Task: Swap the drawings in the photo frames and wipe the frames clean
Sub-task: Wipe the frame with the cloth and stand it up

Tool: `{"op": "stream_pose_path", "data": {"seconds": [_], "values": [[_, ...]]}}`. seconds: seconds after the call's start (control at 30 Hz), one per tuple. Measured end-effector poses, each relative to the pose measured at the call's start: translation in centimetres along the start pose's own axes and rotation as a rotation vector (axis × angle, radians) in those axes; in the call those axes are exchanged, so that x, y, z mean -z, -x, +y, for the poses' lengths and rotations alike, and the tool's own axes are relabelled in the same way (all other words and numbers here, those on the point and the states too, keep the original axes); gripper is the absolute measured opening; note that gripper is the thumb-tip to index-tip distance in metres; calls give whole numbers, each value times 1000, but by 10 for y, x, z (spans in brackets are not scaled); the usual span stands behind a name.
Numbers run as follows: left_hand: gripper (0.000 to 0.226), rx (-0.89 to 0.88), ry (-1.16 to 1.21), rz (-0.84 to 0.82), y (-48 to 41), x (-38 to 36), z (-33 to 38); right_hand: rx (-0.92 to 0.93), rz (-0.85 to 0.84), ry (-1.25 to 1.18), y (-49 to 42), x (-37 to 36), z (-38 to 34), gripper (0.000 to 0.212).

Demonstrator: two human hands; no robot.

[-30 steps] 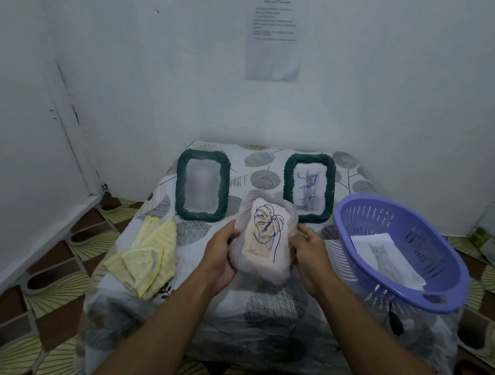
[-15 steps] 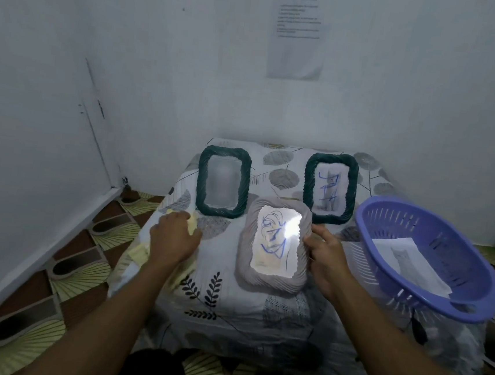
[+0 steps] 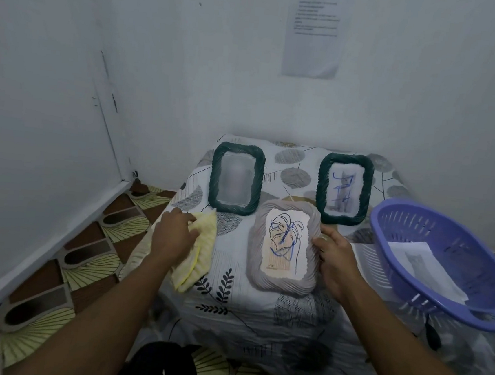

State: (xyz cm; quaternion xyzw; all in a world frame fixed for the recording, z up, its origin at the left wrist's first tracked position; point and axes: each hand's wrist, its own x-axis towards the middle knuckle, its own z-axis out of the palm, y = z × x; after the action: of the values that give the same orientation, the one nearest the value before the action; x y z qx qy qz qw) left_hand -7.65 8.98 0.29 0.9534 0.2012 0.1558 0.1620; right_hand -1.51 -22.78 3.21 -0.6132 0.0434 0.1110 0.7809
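Above grey frame in right hand, wall sheet, print illegible.

Grey frame, leaf drawing, yellow cloth

Dim, bluish, even light, soft shadows. Wide-angle distortion bends the wall left of the grey frame; the basket right of it looks slightly smeared.

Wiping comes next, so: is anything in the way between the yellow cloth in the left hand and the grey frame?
Nothing visible. Only bare patterned tablecloth lies between the yellow cloth, gripped by the left hand, and the grey frame, which the right hand holds by its right edge.
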Motion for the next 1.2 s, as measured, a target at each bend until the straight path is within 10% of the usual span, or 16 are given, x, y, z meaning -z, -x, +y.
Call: {"op": "stream_pose_path", "data": {"seconds": [0.23, 0.53, 0.7, 0.97, 1.2], "values": [[26, -11, 161, 64, 20, 18, -3, 7, 5, 3, 1, 3, 3, 32], [48, -206, -346, -76, 59, 16, 6, 2, 5, -11, 7, -10, 6, 31], [25, -27, 165, -50, 56, 20, 12, -4, 12, -7, 10, -8, 4, 31], [15, 52, 144, -16, 59, 13, 14, -4, 19, 4, 12, -7, 3, 32], [14, 118, 691, 190, 57, 31, 44, -5, 21, -10, 12, -8, 1, 32]]}}
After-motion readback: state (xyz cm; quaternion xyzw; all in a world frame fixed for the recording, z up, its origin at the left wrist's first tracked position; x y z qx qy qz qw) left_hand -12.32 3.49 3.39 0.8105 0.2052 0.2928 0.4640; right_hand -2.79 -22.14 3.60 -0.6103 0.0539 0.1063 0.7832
